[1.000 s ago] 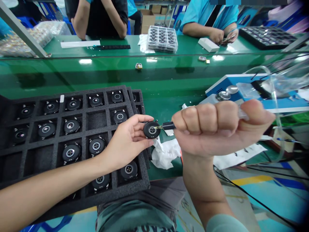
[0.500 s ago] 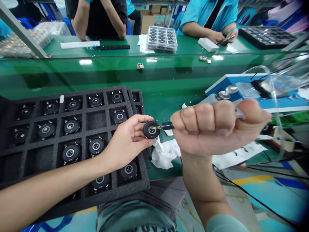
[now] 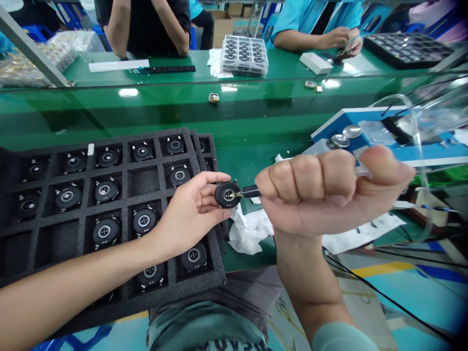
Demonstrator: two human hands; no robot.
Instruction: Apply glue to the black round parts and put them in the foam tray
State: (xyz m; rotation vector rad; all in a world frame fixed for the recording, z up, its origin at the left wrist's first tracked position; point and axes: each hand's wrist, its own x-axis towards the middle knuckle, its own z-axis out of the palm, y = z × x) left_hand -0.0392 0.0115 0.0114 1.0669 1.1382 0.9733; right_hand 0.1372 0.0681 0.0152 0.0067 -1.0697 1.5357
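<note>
Between its fingertips and thumb, my left hand (image 3: 193,209) holds a round black watch body (image 3: 224,197), back face up, beside the right edge of a black foam tray (image 3: 143,181). Wrapped in a fist, my right hand (image 3: 310,187) grips a dark-handled dispensing tool (image 3: 250,191). The tool's thin pale tip reaches the middle of the watch back; whether it touches is too small to tell. Several similar watch bodies, one of them at the tray's lower right (image 3: 194,256), lie in the tray's compartments.
Crumpled white tissue (image 3: 250,231) lies below the watch. A blue-and-white machine (image 3: 340,119) with clear tubing stands at the right. Across the bench are a clear box (image 3: 244,61), a white box (image 3: 315,63) and two people's arms. Cables hang at the lower right.
The tool tip now lies nearer the centre of the watch back. Both hands keep their grips. Across the bench, a person's hands have shifted slightly.
</note>
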